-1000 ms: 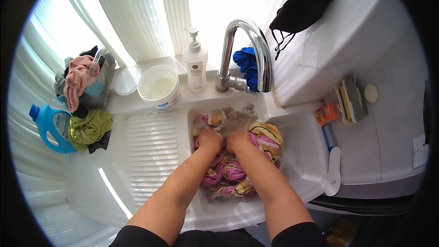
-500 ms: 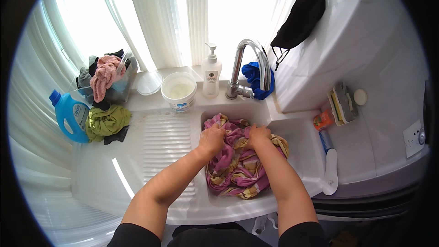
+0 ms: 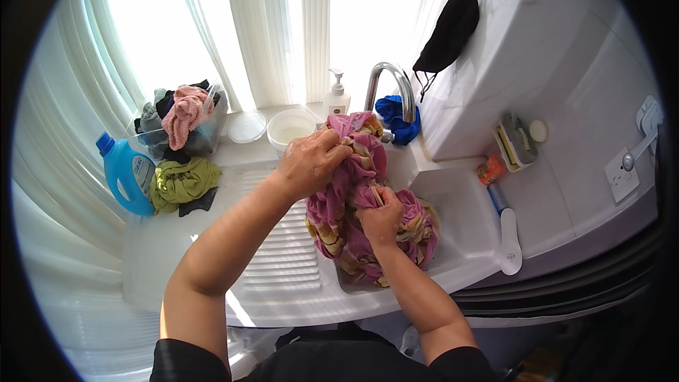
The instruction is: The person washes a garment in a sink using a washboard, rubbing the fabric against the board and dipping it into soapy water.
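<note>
A pink and yellow patterned cloth point(image 3: 358, 163), bunched and looking wet, hangs partly raised over the white sink basin point(image 3: 453, 205). My left hand point(image 3: 311, 160) is closed on its upper part, higher than the other hand and close to the white tub. Lower down, my right hand point(image 3: 382, 219) grips a fold of the same cloth. The rest of the cloth lies heaped in the basin under my right hand. The raised part hides the faucet's base and some of the pump bottle point(image 3: 337, 95).
Left of the basin lies the ribbed washboard point(image 3: 279, 255). Behind it stand a white tub point(image 3: 290, 127) and a round lid point(image 3: 247, 127). Farther left are a blue detergent bottle point(image 3: 127, 177), green cloth point(image 3: 185, 182) and a clothes bin point(image 3: 205, 134). A chrome faucet point(image 3: 408, 95) rises behind; a brush point(image 3: 509, 240) lies right.
Both hands have closed on the cloth and lifted part of it out of the basin. My left hand has risen and moved left; the view has shifted slightly.
</note>
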`<state>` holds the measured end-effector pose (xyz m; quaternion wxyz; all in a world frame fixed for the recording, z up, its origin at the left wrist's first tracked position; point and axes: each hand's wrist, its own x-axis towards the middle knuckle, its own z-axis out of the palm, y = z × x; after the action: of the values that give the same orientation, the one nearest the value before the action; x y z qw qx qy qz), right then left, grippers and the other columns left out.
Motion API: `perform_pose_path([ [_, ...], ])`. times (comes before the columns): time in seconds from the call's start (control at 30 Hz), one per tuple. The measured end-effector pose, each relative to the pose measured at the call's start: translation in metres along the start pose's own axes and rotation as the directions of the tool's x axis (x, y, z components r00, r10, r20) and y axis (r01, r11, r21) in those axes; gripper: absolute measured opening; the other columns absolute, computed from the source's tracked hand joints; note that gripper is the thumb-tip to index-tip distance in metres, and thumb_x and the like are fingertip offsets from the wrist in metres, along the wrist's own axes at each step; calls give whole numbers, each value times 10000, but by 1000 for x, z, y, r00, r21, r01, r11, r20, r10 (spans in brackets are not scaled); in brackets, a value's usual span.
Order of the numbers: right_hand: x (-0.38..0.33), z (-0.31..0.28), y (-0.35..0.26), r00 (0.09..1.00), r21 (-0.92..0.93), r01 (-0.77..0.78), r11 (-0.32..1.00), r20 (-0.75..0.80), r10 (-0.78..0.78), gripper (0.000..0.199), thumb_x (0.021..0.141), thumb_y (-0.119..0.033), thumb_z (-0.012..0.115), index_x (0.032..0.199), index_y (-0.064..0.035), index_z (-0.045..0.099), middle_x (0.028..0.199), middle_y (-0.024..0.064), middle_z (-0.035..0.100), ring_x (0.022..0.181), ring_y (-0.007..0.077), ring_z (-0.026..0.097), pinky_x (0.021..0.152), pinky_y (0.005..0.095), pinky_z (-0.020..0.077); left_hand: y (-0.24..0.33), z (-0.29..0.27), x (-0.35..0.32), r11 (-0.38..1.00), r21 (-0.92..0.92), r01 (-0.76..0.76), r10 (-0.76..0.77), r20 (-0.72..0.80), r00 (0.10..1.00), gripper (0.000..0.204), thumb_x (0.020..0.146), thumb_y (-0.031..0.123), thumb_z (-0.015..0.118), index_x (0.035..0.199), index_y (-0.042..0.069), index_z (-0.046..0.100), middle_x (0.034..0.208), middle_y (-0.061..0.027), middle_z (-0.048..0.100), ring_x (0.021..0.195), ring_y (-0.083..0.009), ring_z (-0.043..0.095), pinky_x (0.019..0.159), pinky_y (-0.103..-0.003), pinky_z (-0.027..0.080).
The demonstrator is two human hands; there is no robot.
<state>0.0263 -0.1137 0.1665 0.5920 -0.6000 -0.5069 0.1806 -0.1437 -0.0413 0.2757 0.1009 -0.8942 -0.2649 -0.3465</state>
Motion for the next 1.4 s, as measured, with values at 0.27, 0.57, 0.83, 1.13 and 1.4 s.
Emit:
perform_pose_path([
  [0.27,-44,20,2,750,45,-58,997,662,13,190,785,-150,716,900,-5,671,848,114,693,794,233,679,736,345,530,14,-60,-115,997,-29,-74,78,219,973,244,685,93,667,929,96,672,944,-54,589,849,-238,610,697,-372,525],
  [0.57,15,108,22,818,-215,318,924,555,-152,571,842,-515,639,1207,-76,663,1305,175,591,1210,339,536,1023,428,427,25,-30,-208,879,-236,414,-404,89,910,274,732,139,706,992,68,657,1060,-117,601,954,-318,583,819,-415,476],
  [0.83,-61,70,-21,653,-131,483,866,713,-256,495,768,-333,669,1185,-64,657,1060,152,618,1058,334,567,961,456,424,72,-1,-192,734,62,676,-658,-177,732,473,910,368,622,1264,55,606,1379,-240,458,1208,-442,441,1008,-543,345],
  [1.13,-6,150,-14,784,-464,142,875,592,187,617,813,-545,651,1198,-68,573,1155,235,642,1035,405,626,895,473,488,-68,57,-213,680,-67,731,-727,76,683,331,891,376,623,940,54,685,945,-163,656,886,-366,595,819,-456,466],
  [1.4,-3,136,-5,571,-143,178,974,821,16,457,721,-388,695,983,-29,589,1154,176,562,1102,320,533,910,381,454,-59,15,-189,442,-375,814,-768,311,560,360,836,373,696,803,19,647,873,-136,642,839,-332,577,801,-434,442],
])
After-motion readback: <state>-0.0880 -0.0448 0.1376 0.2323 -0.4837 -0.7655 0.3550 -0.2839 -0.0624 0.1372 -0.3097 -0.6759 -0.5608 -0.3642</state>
